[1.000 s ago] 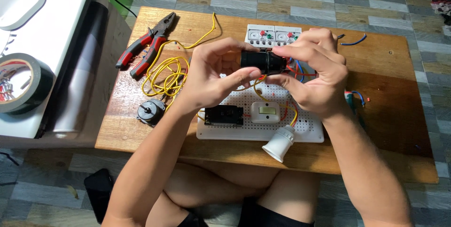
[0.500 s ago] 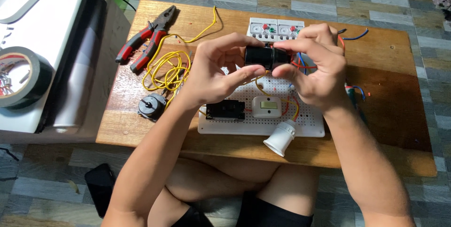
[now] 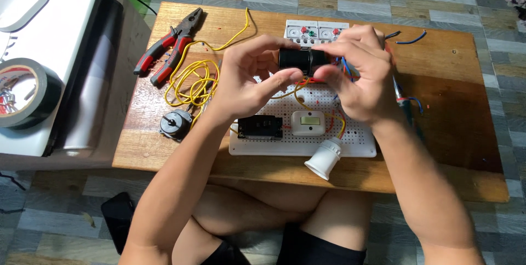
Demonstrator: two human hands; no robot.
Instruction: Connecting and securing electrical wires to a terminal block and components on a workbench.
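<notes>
Hands meet above the middle of a low wooden bench [image 3: 438,133], the left hand [image 3: 244,81] and right hand [image 3: 359,76] pinching opposite ends of a black cylindrical part [image 3: 296,59] held level over a white perforated board [image 3: 329,144] near the bench's front edge. Red-handled pliers [image 3: 170,46] and coiled yellow wire [image 3: 192,81] lie toward the left edge, a white lamp socket [image 3: 324,159] overhanging the front.

Low wooden table [image 3: 449,133]; on it: pliers [image 3: 167,54]; yellow wire [image 3: 192,81]; perforated board [image 3: 329,133].
</notes>
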